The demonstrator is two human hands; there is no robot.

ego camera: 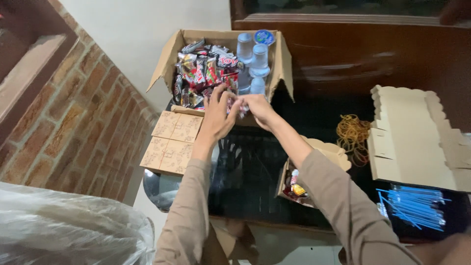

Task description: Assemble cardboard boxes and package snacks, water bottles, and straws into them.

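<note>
Head view: both hands meet at the near edge of the carton [282, 64]. The left hand [217, 115] and right hand [257, 109] are pinched together on a snack packet [234, 105], though how firmly I cannot tell. Just beyond the fingers stand water cups [259, 60]; a careless tug could topple them. More snacks [206, 71] lie loosely heaped beyond the left hand and could spill out.

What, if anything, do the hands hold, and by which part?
Both the left hand and the right hand pinch a snack packet; which part cannot be told.
</note>
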